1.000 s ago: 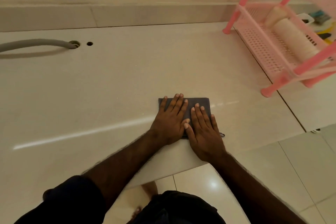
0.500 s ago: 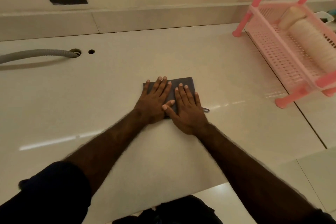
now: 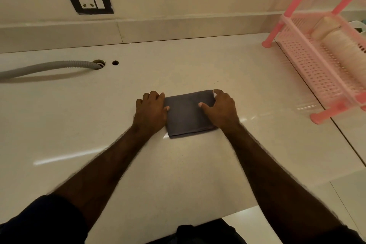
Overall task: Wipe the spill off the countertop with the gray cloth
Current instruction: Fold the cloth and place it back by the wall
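Hands part over the gray cloth (image 3: 189, 114) on the pale counter (image 3: 198, 164): half a second ago both palms lay flat and side by side on top of it; now they sit at its two short edges, and the folded rectangle lies bare between them. The cloth also lies farther from the counter's front edge than a second ago, nearer the middle of the slab. The change suggests the pressing stroke is over and the person is squaring up or about to refold the cloth; no spill is visible on the glossy surface. The left hand (image 3: 151, 113) is loosely curled, fingers bent, its thumb touching the cloth's left edge. The right hand (image 3: 221, 110) arches over the right edge, thumb resting on the fabric, fingertips at the far corner. Neither grips it. A pink rack (image 3: 316, 61) stands well apart at right.
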The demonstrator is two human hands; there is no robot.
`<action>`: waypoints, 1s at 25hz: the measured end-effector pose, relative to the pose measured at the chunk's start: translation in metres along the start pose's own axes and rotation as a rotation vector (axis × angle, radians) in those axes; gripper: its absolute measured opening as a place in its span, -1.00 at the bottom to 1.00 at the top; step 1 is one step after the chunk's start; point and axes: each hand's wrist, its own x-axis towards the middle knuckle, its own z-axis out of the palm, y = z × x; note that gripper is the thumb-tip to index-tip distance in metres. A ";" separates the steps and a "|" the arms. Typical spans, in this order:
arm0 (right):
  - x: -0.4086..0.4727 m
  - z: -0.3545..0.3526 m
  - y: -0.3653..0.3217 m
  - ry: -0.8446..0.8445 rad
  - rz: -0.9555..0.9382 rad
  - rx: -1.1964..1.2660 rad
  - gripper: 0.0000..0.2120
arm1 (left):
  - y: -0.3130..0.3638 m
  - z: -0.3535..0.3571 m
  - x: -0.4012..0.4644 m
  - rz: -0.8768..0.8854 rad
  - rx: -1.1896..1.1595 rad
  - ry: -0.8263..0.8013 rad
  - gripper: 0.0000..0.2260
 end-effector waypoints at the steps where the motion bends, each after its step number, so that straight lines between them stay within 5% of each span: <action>1: 0.003 -0.001 -0.002 -0.004 0.061 0.026 -0.16 | -0.001 -0.001 0.001 -0.026 -0.064 -0.002 -0.59; 4: 0.006 -0.001 -0.007 -0.028 0.217 0.125 -0.19 | -0.001 -0.005 0.003 -0.076 -0.239 -0.011 -0.68; 10: -0.013 -0.005 -0.001 -0.080 0.304 0.334 -0.56 | 0.000 -0.007 0.004 -0.133 -0.621 -0.010 -0.85; 14: -0.035 -0.010 0.003 -0.063 0.209 0.369 -0.61 | 0.004 -0.007 -0.005 -0.170 -0.891 -0.020 -0.75; 18: -0.037 -0.017 0.011 -0.055 0.229 0.579 -0.55 | 0.007 -0.007 -0.013 -0.215 -0.916 -0.046 -0.44; 25: -0.017 -0.024 0.025 0.044 0.121 0.617 -0.55 | 0.009 -0.006 -0.016 -0.306 -1.012 0.096 -0.49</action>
